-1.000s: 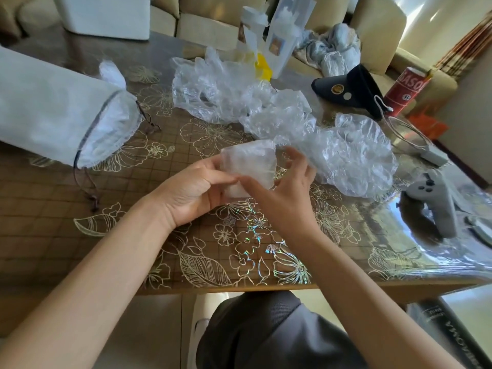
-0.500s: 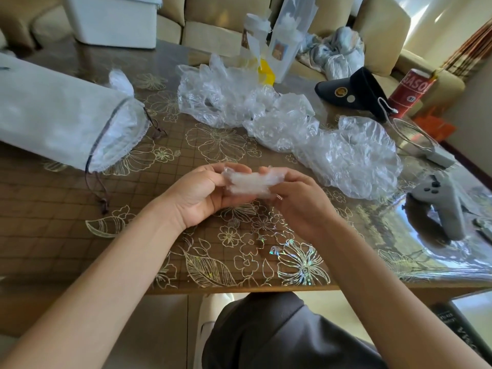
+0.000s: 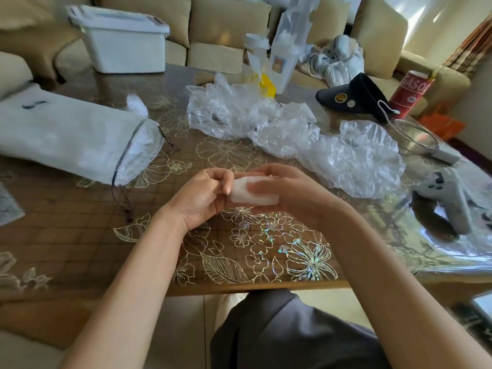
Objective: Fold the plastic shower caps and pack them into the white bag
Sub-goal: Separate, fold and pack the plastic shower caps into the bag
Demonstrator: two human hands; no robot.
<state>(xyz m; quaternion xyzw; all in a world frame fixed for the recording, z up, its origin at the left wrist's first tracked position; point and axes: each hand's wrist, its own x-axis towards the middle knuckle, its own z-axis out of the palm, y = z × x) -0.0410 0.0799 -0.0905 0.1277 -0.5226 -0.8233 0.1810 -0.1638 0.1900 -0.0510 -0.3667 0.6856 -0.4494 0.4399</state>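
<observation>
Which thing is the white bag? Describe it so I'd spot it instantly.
At the left of the flower-patterned table, a long white bag lies on its side. Unlike the clear crumpled shower caps to its right, it is opaque, with a dark drawstring at its mouth.

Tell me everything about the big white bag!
The white bag lies on its side on the table, far left. It looks like thin white fabric, plump and full. Its mouth faces right, ringed by a dark drawstring whose ends trail on the table. Crinkly clear plastic shows inside the mouth, and a tuft pokes out above. Neither the left hand nor the right hand touches it.
</observation>
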